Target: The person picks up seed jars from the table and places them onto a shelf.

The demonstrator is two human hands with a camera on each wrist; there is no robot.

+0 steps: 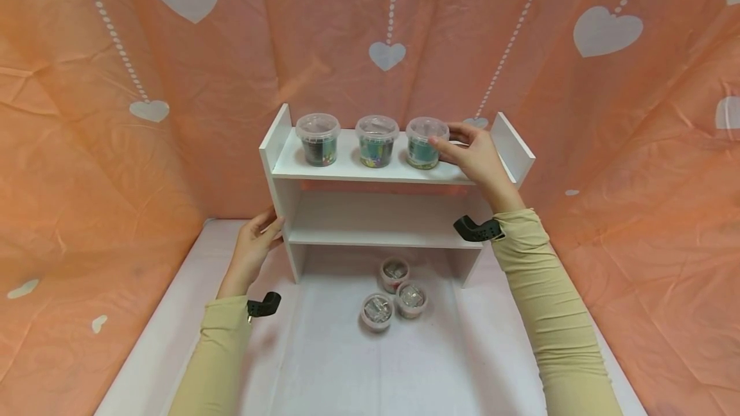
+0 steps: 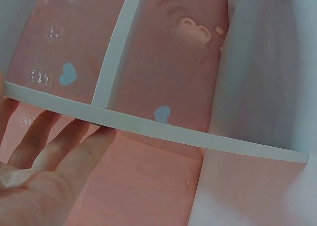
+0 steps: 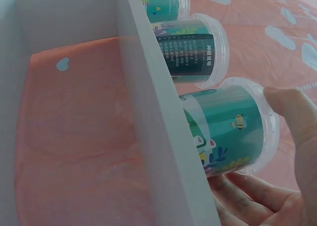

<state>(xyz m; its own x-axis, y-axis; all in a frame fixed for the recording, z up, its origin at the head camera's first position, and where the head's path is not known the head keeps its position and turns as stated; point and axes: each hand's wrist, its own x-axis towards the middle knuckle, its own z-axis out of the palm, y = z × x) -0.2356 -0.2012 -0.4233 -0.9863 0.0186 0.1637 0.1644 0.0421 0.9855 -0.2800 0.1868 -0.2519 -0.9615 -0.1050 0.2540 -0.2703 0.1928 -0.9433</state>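
Observation:
A white shelf unit (image 1: pixel 381 238) stands on the covered table. Three clear lidded plastic tubs with coloured labels line its top board: a left one (image 1: pixel 318 146), a middle one (image 1: pixel 377 147) and a right one (image 1: pixel 424 149). My right hand (image 1: pixel 476 154) holds the right tub from its right side. In the right wrist view its thumb is at the lid rim and its fingers are at the tub's other side. My left hand (image 1: pixel 254 246) touches the outside of the unit's left side panel (image 2: pixel 163 129), fingers fairly straight against it.
Below the unit, three more small tubs stand close together on the white tabletop: a rear one (image 1: pixel 396 273), a right one (image 1: pixel 412 299) and a front one (image 1: pixel 377 311). An orange curtain (image 1: pixel 335 31) with white hearts hangs behind and at both sides.

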